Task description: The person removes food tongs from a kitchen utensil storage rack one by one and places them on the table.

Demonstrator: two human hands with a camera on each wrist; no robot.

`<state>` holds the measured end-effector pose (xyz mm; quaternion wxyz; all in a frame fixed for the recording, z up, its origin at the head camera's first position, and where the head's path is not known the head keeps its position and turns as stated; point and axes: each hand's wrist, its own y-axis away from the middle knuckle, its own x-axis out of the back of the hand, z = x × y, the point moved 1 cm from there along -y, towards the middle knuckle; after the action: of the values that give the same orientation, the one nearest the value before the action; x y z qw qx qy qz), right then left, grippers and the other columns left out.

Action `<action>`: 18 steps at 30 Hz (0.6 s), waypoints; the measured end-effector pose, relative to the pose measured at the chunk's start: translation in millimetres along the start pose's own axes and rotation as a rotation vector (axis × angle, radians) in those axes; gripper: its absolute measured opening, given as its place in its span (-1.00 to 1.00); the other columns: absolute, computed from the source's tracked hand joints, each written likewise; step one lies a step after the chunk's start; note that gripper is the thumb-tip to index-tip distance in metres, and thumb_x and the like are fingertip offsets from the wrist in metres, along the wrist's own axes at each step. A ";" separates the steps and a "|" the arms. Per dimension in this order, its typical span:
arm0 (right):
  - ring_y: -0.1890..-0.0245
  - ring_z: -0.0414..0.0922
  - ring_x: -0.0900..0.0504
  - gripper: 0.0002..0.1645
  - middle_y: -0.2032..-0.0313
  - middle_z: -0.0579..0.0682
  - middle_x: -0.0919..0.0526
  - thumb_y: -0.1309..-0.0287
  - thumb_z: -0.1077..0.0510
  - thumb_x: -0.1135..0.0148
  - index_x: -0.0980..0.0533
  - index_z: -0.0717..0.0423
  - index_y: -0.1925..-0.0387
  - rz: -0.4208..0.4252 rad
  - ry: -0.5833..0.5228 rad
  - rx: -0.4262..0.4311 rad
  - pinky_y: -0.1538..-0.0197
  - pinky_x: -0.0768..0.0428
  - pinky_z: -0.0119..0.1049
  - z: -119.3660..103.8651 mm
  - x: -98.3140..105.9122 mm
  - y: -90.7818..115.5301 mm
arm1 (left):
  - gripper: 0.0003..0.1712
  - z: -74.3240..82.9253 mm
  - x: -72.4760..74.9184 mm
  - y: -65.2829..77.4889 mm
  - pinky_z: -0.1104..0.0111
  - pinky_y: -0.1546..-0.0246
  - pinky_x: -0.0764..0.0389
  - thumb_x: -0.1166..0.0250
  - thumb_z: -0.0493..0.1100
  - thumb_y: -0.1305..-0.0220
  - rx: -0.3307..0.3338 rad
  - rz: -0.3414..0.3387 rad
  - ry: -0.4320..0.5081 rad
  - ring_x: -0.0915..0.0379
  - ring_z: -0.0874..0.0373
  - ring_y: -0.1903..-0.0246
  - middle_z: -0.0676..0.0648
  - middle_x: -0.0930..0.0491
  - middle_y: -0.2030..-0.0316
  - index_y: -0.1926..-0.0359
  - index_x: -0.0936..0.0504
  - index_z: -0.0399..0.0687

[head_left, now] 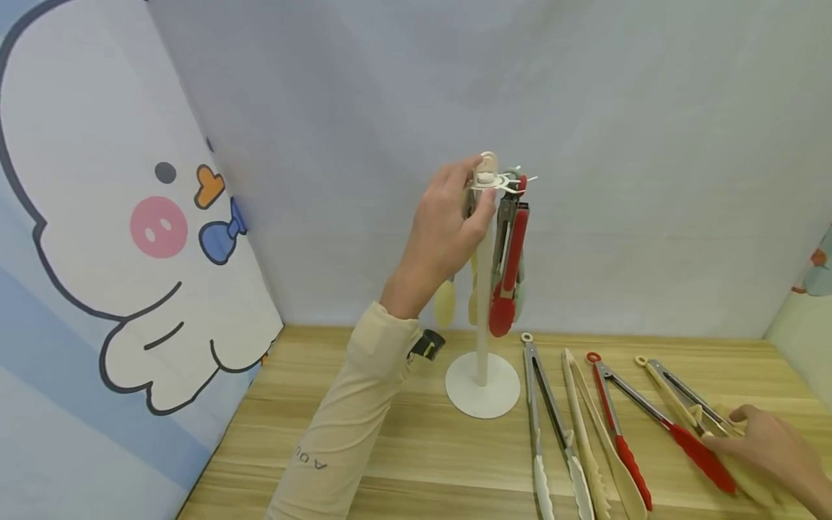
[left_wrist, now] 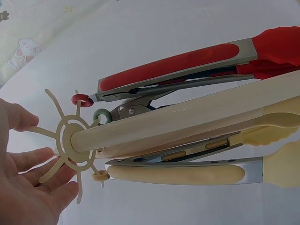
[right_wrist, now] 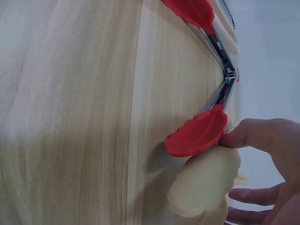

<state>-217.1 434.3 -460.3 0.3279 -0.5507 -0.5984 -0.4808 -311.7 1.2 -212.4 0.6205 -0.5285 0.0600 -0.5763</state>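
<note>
My left hand [head_left: 447, 217] holds the top of a white utensil stand [head_left: 483, 318], its thumb and fingers about the hooked ring [left_wrist: 60, 136]. From the hooks hang red tongs [left_wrist: 168, 68], pale yellow tongs [left_wrist: 178, 174] and a pair with a green loop [left_wrist: 101, 115], mostly hidden. At the right of the table, my right hand [head_left: 767, 448] grips cream-yellow tongs [head_left: 669, 386] near their heads. The right wrist view shows the thumb against one cream head [right_wrist: 206, 180] and the other fingers beyond it. Spread red tongs [head_left: 611, 412] lie just left, one red head [right_wrist: 201, 133] beside my thumb.
Between the stand and the red tongs lie white-tipped tongs [head_left: 552, 404] and beige tongs [head_left: 594, 433], both spread. The wooden table [head_left: 390, 462] meets a grey backdrop [head_left: 364, 144] behind. A cartoon-printed panel [head_left: 78, 173] stands at left.
</note>
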 end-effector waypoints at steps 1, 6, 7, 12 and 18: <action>0.46 -0.02 -0.42 0.07 0.59 -0.04 -0.36 0.03 -0.31 -0.29 -0.26 0.69 0.08 -0.003 0.000 -0.004 0.45 -0.46 -0.15 0.7 -0.5 0.5 | -0.50 0.1 0.0 -0.2 0.31 0.13 -0.41 -0.10 -0.12 -0.33 -0.001 0.002 0.001 -0.36 0.05 0.09 -0.15 -0.48 0.02 -0.23 -0.40 -0.22; 0.47 0.00 -0.42 0.09 0.60 -0.02 -0.37 0.05 -0.31 -0.31 -0.24 0.70 0.06 -0.003 -0.008 -0.015 0.45 -0.46 -0.13 3.2 -1.4 3.7 | -0.51 0.6 -0.1 -0.2 0.29 0.10 -0.42 -0.09 -0.13 -0.32 -0.012 0.007 0.008 -0.37 0.05 0.07 -0.16 -0.48 0.02 -0.22 -0.40 -0.24; 0.46 0.02 -0.45 0.10 0.58 0.04 -0.42 0.06 -0.31 -0.32 -0.24 0.71 0.07 -0.003 -0.007 -0.019 0.44 -0.48 -0.09 3.5 -1.4 3.9 | -0.51 0.7 -0.1 -0.1 0.29 0.10 -0.42 -0.09 -0.13 -0.33 -0.012 0.006 0.009 -0.37 0.06 0.06 -0.16 -0.48 0.01 -0.23 -0.40 -0.24; 0.42 0.10 -0.51 0.10 0.41 0.33 -0.54 0.13 -0.33 -0.36 -0.28 0.69 0.14 -0.004 0.003 -0.046 0.40 -0.50 0.02 5.6 -1.8 5.2 | -0.51 0.7 -0.5 0.1 0.30 0.07 -0.42 -0.09 -0.13 -0.33 -0.010 0.000 0.010 -0.37 0.07 0.03 -0.16 -0.48 0.01 -0.23 -0.40 -0.24; 0.43 0.12 -0.48 0.11 0.41 0.38 -0.51 0.11 -0.36 -0.33 -0.28 0.72 0.16 0.013 0.014 -0.037 0.40 -0.48 0.01 7.1 -4.5 6.0 | -0.52 -0.2 0.3 -0.6 0.30 0.02 -0.40 -0.10 -0.15 -0.31 -0.004 0.012 0.013 -0.38 0.06 0.02 -0.15 -0.50 0.05 -0.20 -0.43 -0.26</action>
<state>-209.5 439.0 -465.5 0.3249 -0.5571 -0.5835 -0.4936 -312.1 1.0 -211.9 0.6224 -0.5257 0.0682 -0.5759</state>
